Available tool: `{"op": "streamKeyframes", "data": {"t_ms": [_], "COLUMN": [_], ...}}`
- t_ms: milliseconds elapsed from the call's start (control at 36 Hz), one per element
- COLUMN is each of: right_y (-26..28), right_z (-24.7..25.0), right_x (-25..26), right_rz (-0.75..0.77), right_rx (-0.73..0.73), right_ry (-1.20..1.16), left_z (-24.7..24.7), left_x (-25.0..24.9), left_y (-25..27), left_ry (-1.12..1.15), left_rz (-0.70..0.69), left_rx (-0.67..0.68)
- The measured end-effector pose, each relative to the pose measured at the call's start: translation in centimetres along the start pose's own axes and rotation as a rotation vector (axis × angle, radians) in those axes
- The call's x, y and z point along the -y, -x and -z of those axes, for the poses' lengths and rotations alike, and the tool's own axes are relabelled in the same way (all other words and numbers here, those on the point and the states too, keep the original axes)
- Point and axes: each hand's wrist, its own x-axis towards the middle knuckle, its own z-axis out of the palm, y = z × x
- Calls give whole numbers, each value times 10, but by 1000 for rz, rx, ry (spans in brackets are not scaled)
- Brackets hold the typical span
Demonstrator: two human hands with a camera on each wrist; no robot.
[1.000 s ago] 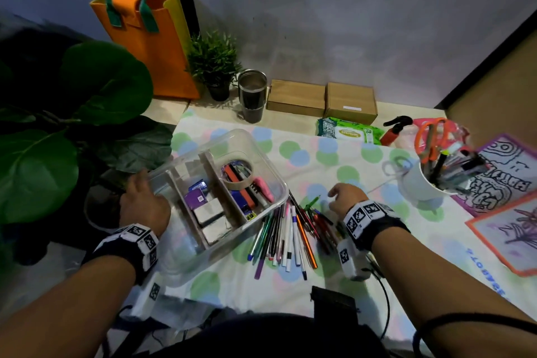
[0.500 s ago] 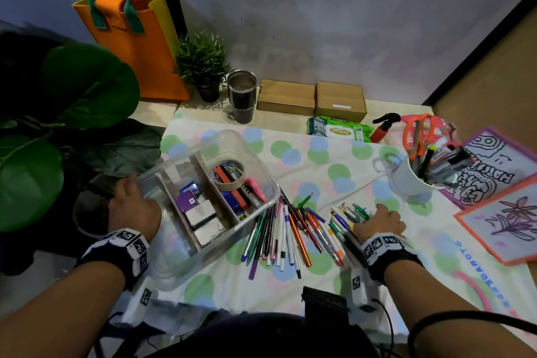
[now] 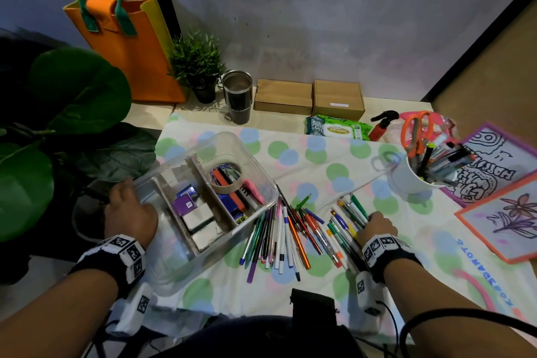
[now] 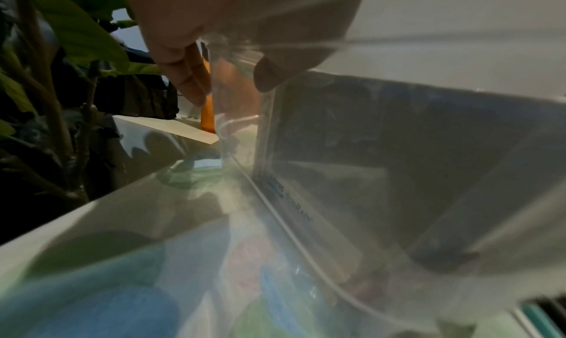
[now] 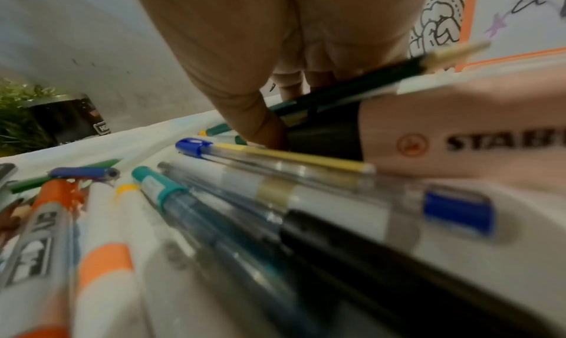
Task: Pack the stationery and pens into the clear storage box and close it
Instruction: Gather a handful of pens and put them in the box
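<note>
The clear storage box (image 3: 223,139) stands open at the left of the dotted cloth, with wooden dividers, a tape roll (image 3: 226,180), small cartons and erasers inside. My left hand (image 3: 130,212) grips its left wall; in the left wrist view the fingers (image 4: 183,79) lie outside and the thumb sits over the box's rim (image 4: 233,52). A fan of loose pens (image 3: 279,235) lies right of the box. My right hand (image 3: 377,227) curls round a second bunch of pens (image 3: 343,221). In the right wrist view the pens (image 5: 275,171) and a Stabilo highlighter (image 5: 459,144) sit under my right hand (image 5: 275,96).
A white mug (image 3: 406,180) with scissors and markers stands at the right, with drawings (image 3: 499,224) beyond it. Wipes (image 3: 337,129), two cardboard boxes (image 3: 283,96), a steel tumbler (image 3: 236,96), a small plant (image 3: 197,64) and an orange bag (image 3: 128,46) line the wall. Large leaves (image 3: 72,96) crowd the left.
My right hand has moved from the middle pile of pens to the bunch further right and closed round it. My left hand has stayed on the box.
</note>
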Motion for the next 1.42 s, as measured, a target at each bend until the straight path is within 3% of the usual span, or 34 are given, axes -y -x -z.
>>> {"op": "streamKeyframes", "data": {"t_ms": [333, 833, 1111, 1278, 1417], "right_y": [-3, 2, 19, 48, 70], "right_z": [0, 27, 61, 74, 81], "right_x": [19, 30, 66, 100, 131], "right_rz": [100, 131, 329, 443, 449], "right_rx": [-6, 80, 56, 175, 250], "right_ry": [54, -212, -669, -907, -1260], "left_z": [-1, -5, -5, -6, -7], "left_x": [1, 7, 7, 10, 12], "left_y": [0, -8, -7, -9, -10], "left_ry": [-18, -38, -34, -17, 6], "left_rz": [-5, 25, 19, 23, 24], "left_rx": [-4, 40, 31, 33, 34]}}
